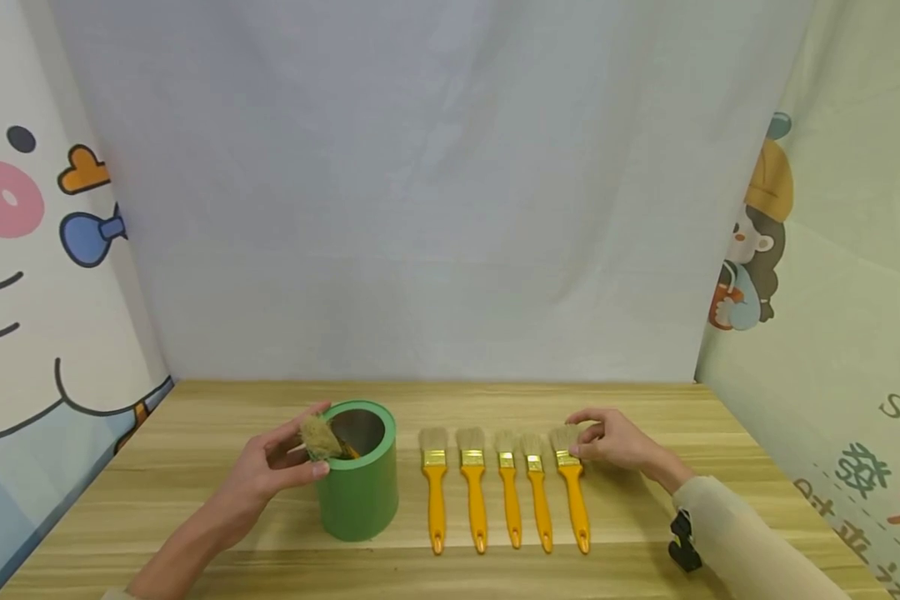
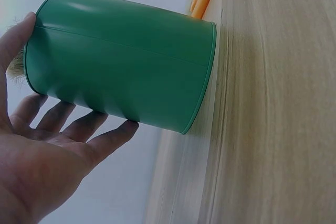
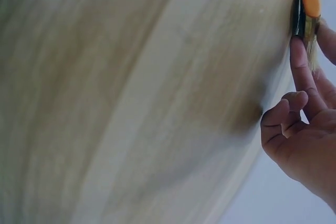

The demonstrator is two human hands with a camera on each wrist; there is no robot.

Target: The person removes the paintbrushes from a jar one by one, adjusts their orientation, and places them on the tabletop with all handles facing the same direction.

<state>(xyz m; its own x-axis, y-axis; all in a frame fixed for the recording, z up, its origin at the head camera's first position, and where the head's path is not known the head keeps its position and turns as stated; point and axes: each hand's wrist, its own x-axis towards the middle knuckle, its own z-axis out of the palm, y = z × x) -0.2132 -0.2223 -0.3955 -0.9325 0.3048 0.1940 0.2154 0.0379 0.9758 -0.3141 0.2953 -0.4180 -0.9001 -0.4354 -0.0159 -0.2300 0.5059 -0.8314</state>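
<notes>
A green can (image 1: 358, 496) stands upright on the left part of the table. My left hand (image 1: 266, 467) grips its left side, thumb toward the near side and fingers around the back; the left wrist view shows the fingertips (image 2: 128, 126) against the wall. A paintbrush (image 1: 318, 437) leans in the can with its pale bristles out over the rim, its handle mostly hidden inside. My right hand (image 1: 615, 442) pinches the rightmost paintbrush (image 1: 574, 492) by its bristle end, thumb and index finger to either side. That brush lies flat, its orange handle pointing toward me.
Several more orange-handled paintbrushes (image 1: 472, 492) lie in a row between the can and my right hand, bristles away from me. The wooden table (image 1: 255, 567) ends at a grey curtain (image 1: 435, 208). Printed cloths (image 1: 832, 400) hang at both sides.
</notes>
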